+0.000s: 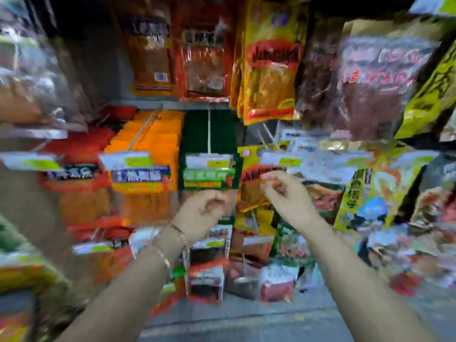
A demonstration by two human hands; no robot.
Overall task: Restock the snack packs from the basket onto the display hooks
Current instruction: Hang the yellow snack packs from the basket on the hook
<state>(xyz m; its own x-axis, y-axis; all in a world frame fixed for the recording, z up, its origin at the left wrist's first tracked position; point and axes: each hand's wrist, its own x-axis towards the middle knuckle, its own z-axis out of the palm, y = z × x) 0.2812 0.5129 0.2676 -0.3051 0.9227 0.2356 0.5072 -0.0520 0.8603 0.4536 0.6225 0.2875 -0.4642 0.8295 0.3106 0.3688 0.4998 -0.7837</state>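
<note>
Crowded display hooks [209, 129] already carry many snack packs [144, 154]; left hand [202, 211] and right hand [283, 193] hover loosely curled, empty; basket unseen.

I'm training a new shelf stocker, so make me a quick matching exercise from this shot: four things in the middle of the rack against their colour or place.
Column one:
1. pack stack behind the left hand
2. pack stack left of that one
3. pack by the right hand
4. bracelet

Column two:
A. orange
B. on the left wrist
C. dark green
D. red and yellow

Pairs: 1-C, 2-A, 3-D, 4-B
</note>
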